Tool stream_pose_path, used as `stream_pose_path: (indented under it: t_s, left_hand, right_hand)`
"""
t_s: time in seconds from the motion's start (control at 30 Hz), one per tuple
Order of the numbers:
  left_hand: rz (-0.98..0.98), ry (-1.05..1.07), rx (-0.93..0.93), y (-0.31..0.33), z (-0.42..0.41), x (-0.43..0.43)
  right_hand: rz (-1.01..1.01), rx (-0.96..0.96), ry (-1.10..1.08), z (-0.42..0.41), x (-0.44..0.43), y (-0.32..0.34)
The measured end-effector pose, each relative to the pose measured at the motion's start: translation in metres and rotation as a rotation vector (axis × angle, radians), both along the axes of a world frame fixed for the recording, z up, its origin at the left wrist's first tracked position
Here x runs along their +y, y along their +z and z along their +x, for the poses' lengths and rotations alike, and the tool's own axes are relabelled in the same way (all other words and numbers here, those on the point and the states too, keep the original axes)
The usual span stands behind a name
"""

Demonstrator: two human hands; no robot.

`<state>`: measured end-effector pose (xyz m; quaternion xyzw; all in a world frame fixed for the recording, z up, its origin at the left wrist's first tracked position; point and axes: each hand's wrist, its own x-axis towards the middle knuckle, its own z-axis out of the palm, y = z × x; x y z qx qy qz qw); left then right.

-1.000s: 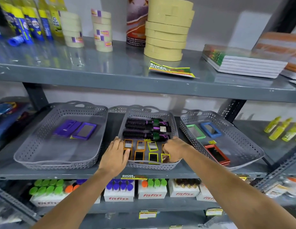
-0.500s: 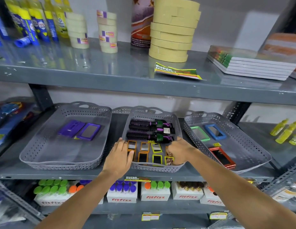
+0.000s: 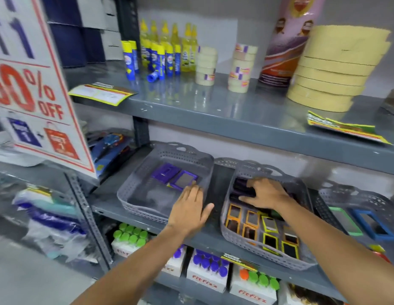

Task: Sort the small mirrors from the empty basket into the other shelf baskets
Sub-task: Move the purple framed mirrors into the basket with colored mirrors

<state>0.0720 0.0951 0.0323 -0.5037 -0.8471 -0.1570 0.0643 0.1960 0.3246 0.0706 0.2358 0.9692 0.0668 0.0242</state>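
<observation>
While right hand (image 3: 265, 193) lay flat, fingers spread, on dark hairbrushes (image 3: 241, 190) at back of middle grey perforated plastic basket (image 3: 266, 256), small orange- and yellow-framed mirrors (image 3: 260, 230) sat in its front half. Left hand (image 3: 188, 209) open, empty, over right rim of left grey perforated basket (image 3: 134, 194) holding purple-framed mirror (image 3: 184, 180).

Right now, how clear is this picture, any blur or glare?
Head view: the sale sign and the left edge are smeared by motion blur; the top shelf shines with reflections of the bottles; wide-angle bending tilts the shelves; the small mirrors stay fairly sharp.
</observation>
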Motion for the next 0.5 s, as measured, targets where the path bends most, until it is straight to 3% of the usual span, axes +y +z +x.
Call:
stream_pose_path:
  t_s: [0.27, 0.5]
  left_hand:
    - [0.004, 0.137, -0.002, -0.022, -0.075, -0.062]
    - [0.086, 0.142, 0.020, -0.031, -0.102, -0.080]
  right_hand:
    - [-0.090, 0.061, 0.173, -0.130, -0.045, -0.007]
    - [-0.194, 0.033, 0.143, -0.194, -0.066, -0.033]
